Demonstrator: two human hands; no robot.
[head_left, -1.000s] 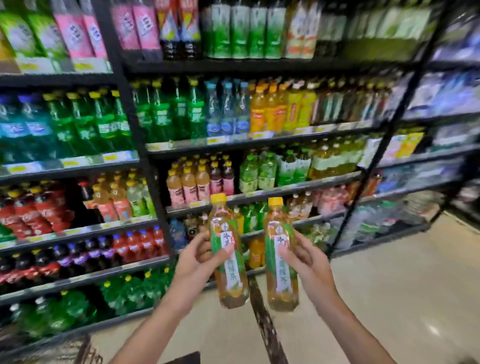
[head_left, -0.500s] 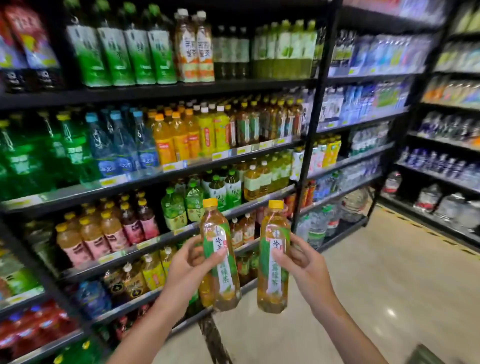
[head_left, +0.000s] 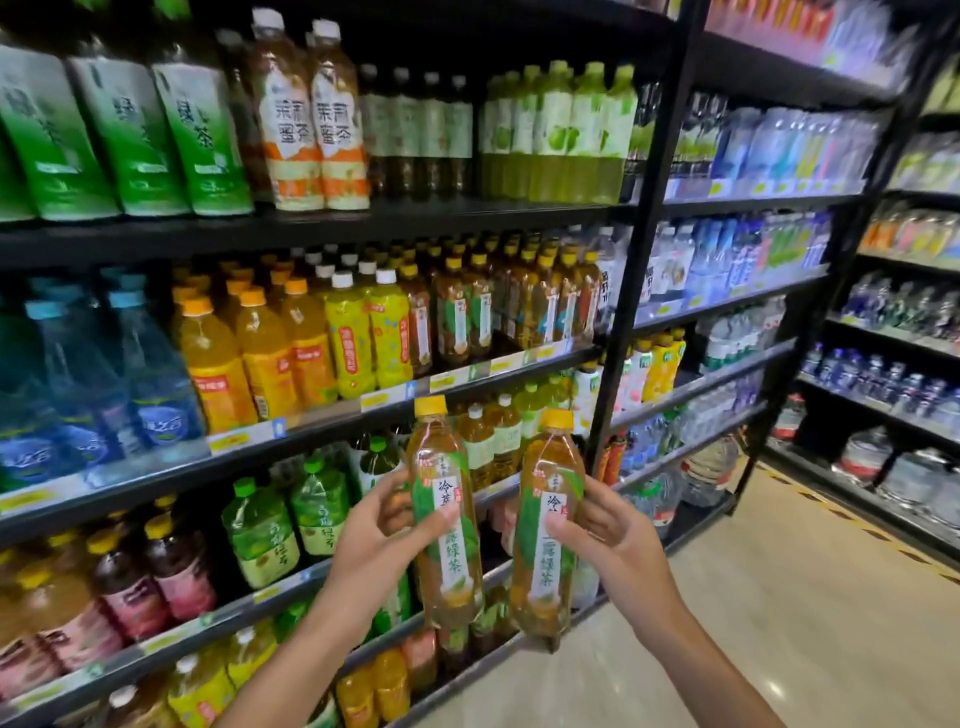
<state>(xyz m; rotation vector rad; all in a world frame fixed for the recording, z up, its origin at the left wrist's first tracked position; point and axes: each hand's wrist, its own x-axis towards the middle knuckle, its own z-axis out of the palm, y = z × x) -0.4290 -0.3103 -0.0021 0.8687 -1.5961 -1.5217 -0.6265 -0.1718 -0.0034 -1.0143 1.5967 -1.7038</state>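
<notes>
Hovering off shelf edge (head_left: 280, 590), left hand (head_left: 374, 540) grips left bottle (head_left: 452, 566), right hand (head_left: 618, 535) right bottle (head_left: 545, 582).

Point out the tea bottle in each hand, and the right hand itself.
left-hand tea bottle (head_left: 451, 561): head view, on its label below the thumb.
right-hand tea bottle (head_left: 550, 571): head view, on its label below the thumb.
right hand (head_left: 618, 540): head view, on the middle of the hand.
</notes>
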